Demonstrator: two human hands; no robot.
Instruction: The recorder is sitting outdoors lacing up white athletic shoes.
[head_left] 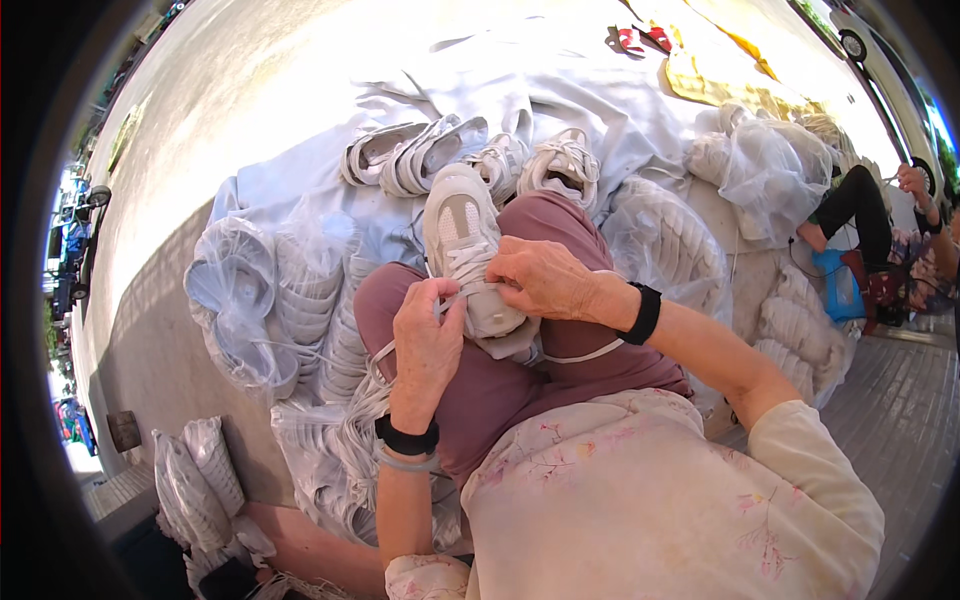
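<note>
A pale grey and white sneaker (458, 215) rests between my knees, its toe pointing away from me. White laces (470, 264) cross its upper. My left hand (428, 335) pinches a shoelace end beside the shoe's collar, thumb against forefinger. On the other side, my right hand (548, 282) is closed with its fingertips at the lacing near the tongue; what they grip is partly hidden by the fingers. The two hands are a short gap apart over the shoe. Both wrists wear black bands.
Beyond my knees, several similar shoes (436, 155) stand on a pale sheet (590, 95). Clear plastic bags of shoe parts lie at left (245, 300) and right (670, 240). Loose white laces (365, 440) hang by my left leg. Another person's hand (915, 185) shows at far right.
</note>
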